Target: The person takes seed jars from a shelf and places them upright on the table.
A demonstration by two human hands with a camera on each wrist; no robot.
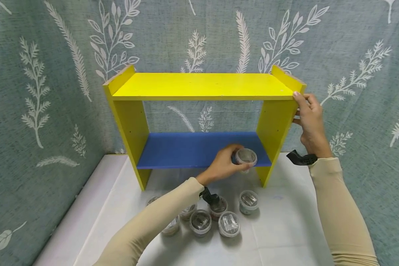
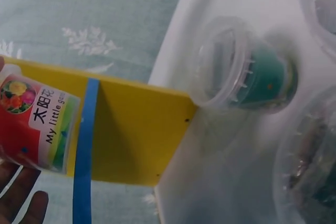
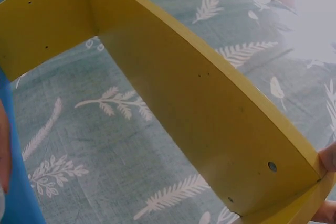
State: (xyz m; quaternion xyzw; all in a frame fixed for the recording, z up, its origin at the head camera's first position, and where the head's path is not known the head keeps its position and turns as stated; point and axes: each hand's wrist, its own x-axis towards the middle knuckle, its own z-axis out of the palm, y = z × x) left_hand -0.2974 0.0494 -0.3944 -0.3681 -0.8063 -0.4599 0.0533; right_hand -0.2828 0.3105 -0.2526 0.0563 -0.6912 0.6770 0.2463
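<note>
My left hand (image 1: pixel 223 162) grips a small clear plastic tub (image 1: pixel 246 156) between thumb and fingers, at the front right of the blue shelf board (image 1: pixel 186 147). In the left wrist view the tub (image 2: pixel 37 124) shows a red, white and green label with flower pictures and "My little…" lettering. My right hand (image 1: pixel 310 123) holds the upper right corner of the yellow shelf unit (image 1: pixel 203 85), thumb on the front and fingers around the outer side. In the right wrist view, its fingertips (image 3: pixel 328 157) lie at that corner.
Several similar lidded tubs (image 1: pixel 229 224) stand on the white table (image 1: pixel 279 229) in front of the unit, some partly behind my left forearm. One tub (image 1: pixel 248 201) stands apart, to their right. Leaf-patterned green cloth (image 1: pixel 53 92) hangs behind and at the sides.
</note>
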